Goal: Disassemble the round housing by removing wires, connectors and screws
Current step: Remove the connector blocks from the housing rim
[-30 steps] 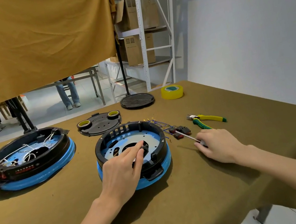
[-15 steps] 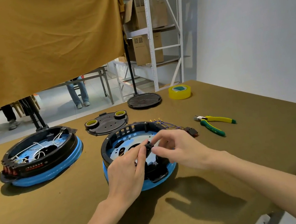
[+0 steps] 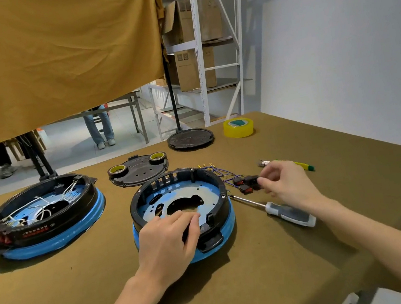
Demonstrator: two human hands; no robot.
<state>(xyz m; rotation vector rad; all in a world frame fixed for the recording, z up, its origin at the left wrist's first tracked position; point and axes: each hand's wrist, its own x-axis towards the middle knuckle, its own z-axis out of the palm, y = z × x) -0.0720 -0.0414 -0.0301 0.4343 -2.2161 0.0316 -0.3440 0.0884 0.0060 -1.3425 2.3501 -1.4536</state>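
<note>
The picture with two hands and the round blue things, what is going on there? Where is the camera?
The camera sits on a person's head and looks down at a brown table. The left hand rests on the near edge of a round housing, black on top and blue below. The right hand is beside it, at some small black connectors on thin wires; whether it pinches one is too blurry to tell. A screwdriver lies near that hand. A second housing, with white wires inside, sits to the left. Behind are a black lid, yellow tape and pliers.
</note>
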